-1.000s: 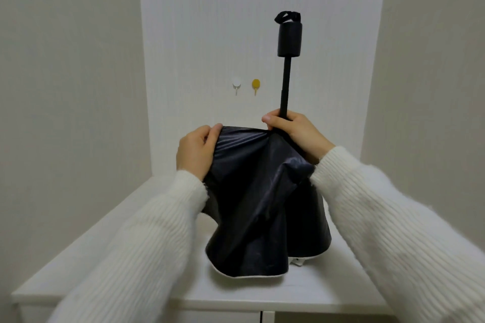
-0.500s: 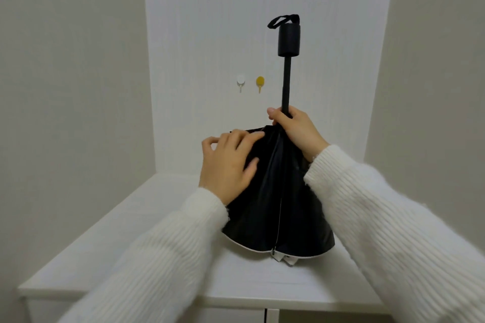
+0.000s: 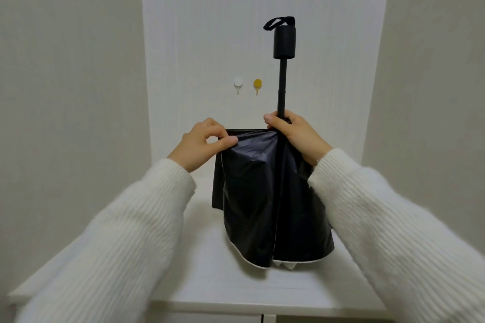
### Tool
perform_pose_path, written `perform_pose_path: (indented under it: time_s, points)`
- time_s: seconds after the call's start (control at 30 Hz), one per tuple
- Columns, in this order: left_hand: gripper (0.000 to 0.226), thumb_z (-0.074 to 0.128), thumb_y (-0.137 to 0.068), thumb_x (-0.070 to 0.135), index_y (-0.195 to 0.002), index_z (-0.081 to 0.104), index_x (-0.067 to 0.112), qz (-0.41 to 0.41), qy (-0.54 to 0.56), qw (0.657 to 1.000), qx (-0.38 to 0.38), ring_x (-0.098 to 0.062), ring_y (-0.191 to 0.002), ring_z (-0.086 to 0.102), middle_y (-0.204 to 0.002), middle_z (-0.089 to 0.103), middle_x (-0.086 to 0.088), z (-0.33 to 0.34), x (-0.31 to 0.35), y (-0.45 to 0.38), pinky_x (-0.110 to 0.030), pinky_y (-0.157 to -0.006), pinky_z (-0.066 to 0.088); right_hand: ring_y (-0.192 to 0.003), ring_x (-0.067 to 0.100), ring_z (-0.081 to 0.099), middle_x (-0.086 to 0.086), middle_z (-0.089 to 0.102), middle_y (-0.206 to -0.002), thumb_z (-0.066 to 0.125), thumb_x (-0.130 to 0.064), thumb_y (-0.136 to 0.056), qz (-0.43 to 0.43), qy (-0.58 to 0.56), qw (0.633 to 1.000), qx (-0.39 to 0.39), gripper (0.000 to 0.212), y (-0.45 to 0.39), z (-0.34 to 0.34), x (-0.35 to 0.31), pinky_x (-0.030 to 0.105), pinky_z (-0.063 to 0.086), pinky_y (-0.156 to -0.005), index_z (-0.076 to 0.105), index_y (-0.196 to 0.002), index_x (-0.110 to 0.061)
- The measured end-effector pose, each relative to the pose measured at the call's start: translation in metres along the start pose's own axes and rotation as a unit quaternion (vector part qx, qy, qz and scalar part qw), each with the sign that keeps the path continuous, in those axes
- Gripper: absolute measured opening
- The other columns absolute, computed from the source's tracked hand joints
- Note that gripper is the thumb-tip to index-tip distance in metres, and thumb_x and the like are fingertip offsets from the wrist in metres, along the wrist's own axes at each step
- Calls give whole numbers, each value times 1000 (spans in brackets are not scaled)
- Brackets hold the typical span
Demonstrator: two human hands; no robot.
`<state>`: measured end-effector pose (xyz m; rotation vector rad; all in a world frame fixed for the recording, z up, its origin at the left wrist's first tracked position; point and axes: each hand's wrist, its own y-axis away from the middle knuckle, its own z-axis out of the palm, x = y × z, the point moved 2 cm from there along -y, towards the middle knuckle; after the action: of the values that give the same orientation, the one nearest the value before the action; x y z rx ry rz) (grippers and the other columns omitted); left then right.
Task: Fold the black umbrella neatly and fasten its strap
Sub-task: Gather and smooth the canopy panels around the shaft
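The left hand (image 3: pixel 203 143) pinches a canopy panel (image 3: pixel 252 178) taut; the right hand (image 3: pixel 294 134) clasps the shaft (image 3: pixel 281 86). Pleating is underway (strap not yet fastened). Next, lay that fold flat.

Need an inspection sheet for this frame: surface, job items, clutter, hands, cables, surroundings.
Surface: white table, bare apart from the umbrella.
Job's things: black umbrella stands handle-up, its canopy edge resting on the table; shaft extended, handle on top with a wrist loop; canopy loose, not yet folded; strap not visible.
Clutter: nothing seen.
Hands: left hand pinches the top edge of a canopy panel; right hand grips the shaft where the canopy gathers.
Cables: nothing seen.
Surroundings: pale walls close on three sides; a white hook and a yellow hook on the back wall.
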<state>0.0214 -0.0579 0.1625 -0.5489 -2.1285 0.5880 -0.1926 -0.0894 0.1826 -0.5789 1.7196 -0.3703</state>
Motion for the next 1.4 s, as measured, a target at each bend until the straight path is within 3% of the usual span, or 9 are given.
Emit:
perform_pose_path:
  time_s: [0.13,0.33,0.5,0.63,0.77,0.87,1.07,1.23,1.4]
  points:
    - [22,67,-84,33,-75,57,16,23,-113,993,18,-15,-87,54,-92,55,0,-9,13,-2,-27,-81,41,-76,8,58,-3,61,-84,60,-38,-91,-11,43,999,-19,22,1,5,-3,21,49,-78,60,-92,-16]
    - [25,65,-87,18,-102,45,19,-29,206,977,54,-15,-83,60,-107,61,-7,8,3,9,-23,-72,50,-74,10,54,-1,58,-83,60,-34,-92,-12,45,999,3,18,-3,3,0,22,46,-76,58,-88,-16]
    - [57,77,-72,17,-115,42,30,-31,287,957,-14,-10,-108,61,-129,53,-1,29,-20,25,-18,-81,52,-72,8,53,-2,56,-81,61,-32,-91,-10,39,999,5,17,-3,1,1,21,45,-75,57,-87,-16]
    - [68,69,-79,-5,-127,39,33,-7,296,955,9,-9,-101,66,-125,49,1,44,-34,37,-22,-81,53,-72,9,52,0,56,-81,61,-33,-91,-9,37,999,9,18,-3,1,2,21,45,-74,57,-88,-15]
    - [35,68,-81,-3,-109,60,16,-39,240,969,39,-21,-86,63,-96,64,-16,38,-60,44,-30,-83,53,-74,10,54,0,58,-84,60,-35,-92,-3,38,999,14,20,-2,-3,2,20,45,-74,59,-91,-15]
    - [13,70,-78,1,-84,67,12,-91,198,976,-13,-11,-67,57,-71,64,-1,37,-84,53,-28,-71,47,-72,8,54,-3,58,-82,59,-37,-92,1,45,999,17,21,-2,-5,2,18,44,-71,58,-90,-16]
    - [48,72,-70,26,-115,54,22,-165,212,954,-136,-13,-100,65,-115,64,5,52,-101,66,-28,-80,52,-71,7,54,-4,57,-80,59,-36,-92,-2,43,999,24,21,-3,-3,3,16,44,-68,57,-89,-16]
    - [14,64,-81,-5,-85,70,7,-201,120,952,-195,-15,-60,67,-67,71,-7,61,-120,74,-26,-72,55,-71,7,56,-6,58,-79,59,-35,-92,3,32,999,33,17,-3,-7,4,16,44,-69,59,-86,-19]
    - [16,57,-90,7,-87,73,5,-250,168,948,-102,-24,-69,66,-81,73,-15,49,-144,86,-31,-74,53,-74,9,56,-5,58,-80,59,-36,-92,7,29,998,55,19,-4,-17,10,21,45,-74,58,-90,-17]
